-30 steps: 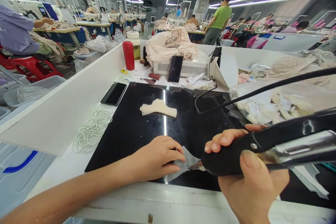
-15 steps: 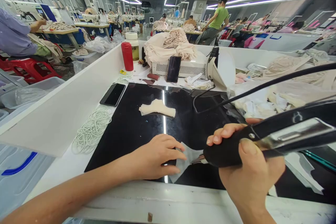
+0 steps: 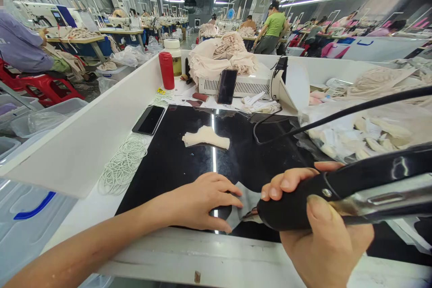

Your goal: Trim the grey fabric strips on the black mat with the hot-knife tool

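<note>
The right hand (image 3: 329,238) is clamped round a black-handled tool (image 3: 293,207), whose narrow metal tip lies against a thin grey piece (image 3: 250,198) on a glossy black panel (image 3: 175,180). The left hand (image 3: 204,200) has its thumb and fingers spread apart, fingertips at the same piece's left edge. Beyond them, near the middle of the panel, lies a cream fabric piece (image 3: 206,137); to the left are tangled pale cord (image 3: 123,162) and a dark-screened phone (image 3: 149,120). Farther back, a small yellow label (image 3: 161,91), its print too small to read, sits below a red bottle (image 3: 166,71). Another phone (image 3: 227,86) leans before a vented white box (image 3: 251,84) bearing piled fabric (image 3: 226,56). Past the bench, a triangular sign (image 3: 262,2) marks a pillar, and the far wall (image 3: 216,2) carries a round logo and a line of characters, illegible here.
</note>
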Tool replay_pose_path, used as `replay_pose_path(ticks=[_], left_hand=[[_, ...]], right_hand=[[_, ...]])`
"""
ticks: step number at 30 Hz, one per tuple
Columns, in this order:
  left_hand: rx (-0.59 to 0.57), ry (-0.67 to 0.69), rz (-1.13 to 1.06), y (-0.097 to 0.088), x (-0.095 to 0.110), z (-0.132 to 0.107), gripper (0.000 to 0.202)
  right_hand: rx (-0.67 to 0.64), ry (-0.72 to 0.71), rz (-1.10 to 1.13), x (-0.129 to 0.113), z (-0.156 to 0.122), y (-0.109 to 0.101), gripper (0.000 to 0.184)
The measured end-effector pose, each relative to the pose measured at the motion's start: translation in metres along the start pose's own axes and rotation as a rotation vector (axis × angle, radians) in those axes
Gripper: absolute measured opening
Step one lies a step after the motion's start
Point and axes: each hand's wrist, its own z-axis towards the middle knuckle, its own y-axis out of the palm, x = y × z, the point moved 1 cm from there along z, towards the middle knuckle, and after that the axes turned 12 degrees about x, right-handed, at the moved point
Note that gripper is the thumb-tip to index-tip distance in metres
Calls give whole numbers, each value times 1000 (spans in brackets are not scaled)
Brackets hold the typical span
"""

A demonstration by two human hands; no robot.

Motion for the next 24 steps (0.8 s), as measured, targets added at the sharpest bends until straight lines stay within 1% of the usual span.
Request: replay_pose_path(ticks=[4, 7, 13, 15, 17, 20, 22, 24], left_hand=[[0, -1, -13, 0, -1, -1, 52], [-10, -8, -17, 1, -1, -1, 55], [-8, -6, -28, 0, -1, 0, 50], [-4, 2, -33, -1, -1, 0, 46], [14, 19, -40, -1, -1, -1, 37], [82, 36, -26, 1, -1, -1, 26], [124, 45, 6, 5, 0, -1, 30], [123, 58, 56, 10, 1, 0, 40]], right_hand=[[9, 15, 21, -4, -3, 3, 39], [-22, 18, 25, -4, -9, 3, 42], [-58, 31, -13, 0, -14, -2, 34], [-63, 36, -20, -2, -11, -2, 36], [-29, 30, -24, -6, -4, -3, 41], [104, -11, -45, -13, 13, -7, 46], [195, -48, -64, -14, 24, -12, 46], [234, -72, -73, -12, 31, -17, 44]])
